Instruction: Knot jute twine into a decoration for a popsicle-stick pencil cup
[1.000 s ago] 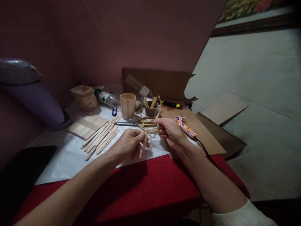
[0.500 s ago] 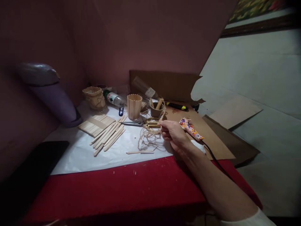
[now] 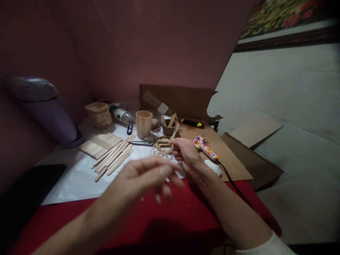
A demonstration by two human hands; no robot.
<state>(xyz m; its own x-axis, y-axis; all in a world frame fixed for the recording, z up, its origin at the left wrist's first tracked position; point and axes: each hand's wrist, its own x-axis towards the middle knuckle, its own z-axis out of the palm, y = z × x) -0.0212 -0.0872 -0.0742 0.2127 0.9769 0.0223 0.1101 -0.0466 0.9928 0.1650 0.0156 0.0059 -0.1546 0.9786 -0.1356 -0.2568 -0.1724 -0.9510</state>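
Note:
My right hand (image 3: 187, 154) is closed on a strand of jute twine (image 3: 174, 134), pinched above a loose tangle of the same twine (image 3: 159, 150) on the white paper (image 3: 79, 177). My left hand (image 3: 145, 179) hovers blurred over the table's near side, fingers loosely extended, nothing seen in it. Scissors with gold handles (image 3: 151, 143) lie just behind the twine. A row of wooden craft sticks (image 3: 113, 159) lies to the left.
A stick-walled cup (image 3: 143, 123), a small pot with sticks (image 3: 169, 127), a plastic bottle (image 3: 120, 114), a woven pot (image 3: 99, 114), a flowered glue gun (image 3: 205, 148) with black cord, a yellow-black cutter (image 3: 192, 123), cardboard sheets (image 3: 225, 148), a purple object (image 3: 50, 113), red table (image 3: 159, 219).
My left hand left the view half a second ago and has come back, moving in blurred over the near side. The right hand kept its hold on the twine.

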